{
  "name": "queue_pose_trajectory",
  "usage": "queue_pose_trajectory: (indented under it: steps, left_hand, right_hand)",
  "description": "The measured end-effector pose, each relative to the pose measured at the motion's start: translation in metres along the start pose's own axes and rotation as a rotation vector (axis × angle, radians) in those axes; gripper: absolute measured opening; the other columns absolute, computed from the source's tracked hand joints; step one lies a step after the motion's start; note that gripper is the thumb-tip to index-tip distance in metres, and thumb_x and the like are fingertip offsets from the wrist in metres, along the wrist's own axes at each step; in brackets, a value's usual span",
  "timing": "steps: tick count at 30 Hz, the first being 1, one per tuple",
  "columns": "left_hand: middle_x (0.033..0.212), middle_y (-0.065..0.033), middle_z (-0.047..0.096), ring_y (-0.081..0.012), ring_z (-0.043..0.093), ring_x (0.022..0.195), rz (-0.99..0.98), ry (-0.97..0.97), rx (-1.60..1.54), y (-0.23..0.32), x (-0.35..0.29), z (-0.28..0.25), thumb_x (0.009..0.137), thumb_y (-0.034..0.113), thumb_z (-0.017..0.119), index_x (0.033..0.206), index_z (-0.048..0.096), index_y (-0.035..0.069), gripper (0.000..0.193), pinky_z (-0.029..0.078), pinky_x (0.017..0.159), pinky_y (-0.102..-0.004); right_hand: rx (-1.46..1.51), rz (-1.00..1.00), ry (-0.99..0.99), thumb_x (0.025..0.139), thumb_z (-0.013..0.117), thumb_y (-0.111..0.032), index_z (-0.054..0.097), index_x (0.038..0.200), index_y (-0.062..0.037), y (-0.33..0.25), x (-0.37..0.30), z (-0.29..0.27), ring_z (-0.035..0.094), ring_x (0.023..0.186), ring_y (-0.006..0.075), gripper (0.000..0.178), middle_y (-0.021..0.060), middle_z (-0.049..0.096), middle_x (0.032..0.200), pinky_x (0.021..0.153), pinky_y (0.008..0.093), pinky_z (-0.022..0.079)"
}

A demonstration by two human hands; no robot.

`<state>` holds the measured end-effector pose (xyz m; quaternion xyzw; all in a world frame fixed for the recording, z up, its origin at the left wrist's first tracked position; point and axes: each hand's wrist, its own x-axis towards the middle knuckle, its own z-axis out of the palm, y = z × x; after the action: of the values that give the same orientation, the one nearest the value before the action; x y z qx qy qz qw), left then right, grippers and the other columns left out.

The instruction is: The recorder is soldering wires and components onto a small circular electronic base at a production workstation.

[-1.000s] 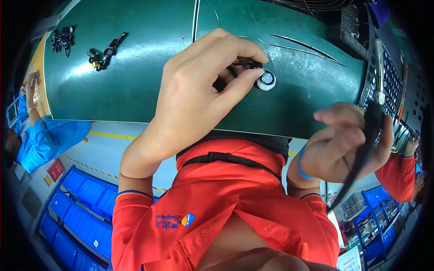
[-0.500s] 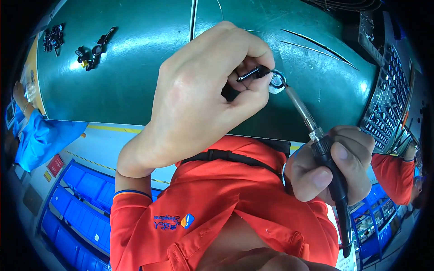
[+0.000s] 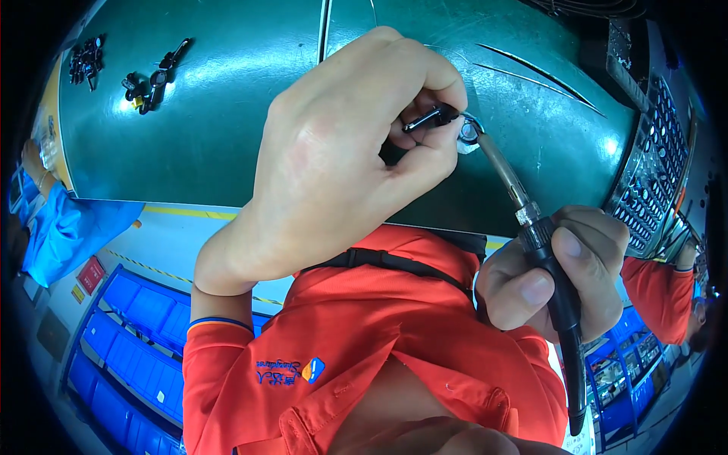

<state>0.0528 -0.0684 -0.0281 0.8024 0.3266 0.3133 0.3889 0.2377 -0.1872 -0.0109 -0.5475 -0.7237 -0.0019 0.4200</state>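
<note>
Over the green table, my left hand (image 3: 341,144) pinches a small black part (image 3: 431,119) with a shiny dark rod-like end between thumb and fingers. Just beyond those fingertips is a small round silver piece (image 3: 469,133) with a thin dark lead curving beside it. My right hand (image 3: 565,277) grips a soldering iron (image 3: 551,262) by its black handle. Its metal shaft slants up to the left, and the tip is at the edge of the round piece. Whether the tip touches it is too small to tell.
Small black parts (image 3: 155,83) lie at the table's far left. Long thin dark strips (image 3: 535,76) are at the upper right. A tray of round pieces (image 3: 652,167) stands at the right edge. One person in blue (image 3: 80,231) is at left, another in red (image 3: 658,299) at right.
My left hand and the black part have shifted slightly up and to the right in the picture. The soldering iron has moved very little and stays at the round piece.
</note>
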Motion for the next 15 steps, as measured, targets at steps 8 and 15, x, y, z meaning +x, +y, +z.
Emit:
queue_pose_trajectory:
  steps: [8,15]
  left_hand:
    - [0.088,-0.0052,0.066,-0.0094,0.063,0.071,-0.004,0.005,0.004,-0.001,-0.001,0.001,0.078,-0.008,0.075,0.097,0.069,0.001,0.022,0.050,0.062,-0.0191]
    - [0.089,-0.0057,0.066,-0.0096,0.063,0.071,-0.005,0.004,0.006,-0.001,-0.001,0.001,0.078,-0.008,0.075,0.097,0.069,0.001,0.022,0.050,0.063,-0.0194]
  right_hand:
    - [-0.043,0.003,-0.087,0.093,0.053,-0.018,0.056,0.120,0.0015,-0.005,0.005,-0.005,0.054,0.063,0.0233,0.034,0.0109,0.056,0.075,0.059,0.0338,0.045]
    - [0.045,-0.069,0.163,0.093,0.052,-0.020,0.055,0.116,0.0022,0.003,-0.007,0.009,0.052,0.060,0.0227,0.032,0.0115,0.055,0.073,0.052,0.0329,0.045]
